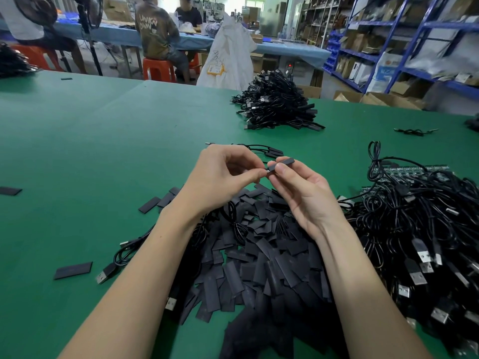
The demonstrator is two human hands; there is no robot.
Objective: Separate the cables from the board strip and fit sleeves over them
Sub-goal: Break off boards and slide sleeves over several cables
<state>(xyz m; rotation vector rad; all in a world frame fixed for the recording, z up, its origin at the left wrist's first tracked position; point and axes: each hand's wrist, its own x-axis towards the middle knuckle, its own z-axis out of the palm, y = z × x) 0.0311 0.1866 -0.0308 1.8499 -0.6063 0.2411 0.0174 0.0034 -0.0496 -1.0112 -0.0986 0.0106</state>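
A flat black sleeve (283,162) sits above the sleeve pile (261,255), pinched in the right hand (303,193); the left hand (220,174) pinches the cable end (267,171) at its mouth, mostly hidden by fingertips

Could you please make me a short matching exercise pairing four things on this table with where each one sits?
Things:
1. sleeve pile
2. finished cable heap
3. board strips
4. single sleeve

Places:
A. far side of the table
B. under the tangled cables at right
C. pinched in the right hand
D. beneath both forearms

Pairs: 1-D, 2-A, 3-B, 4-C
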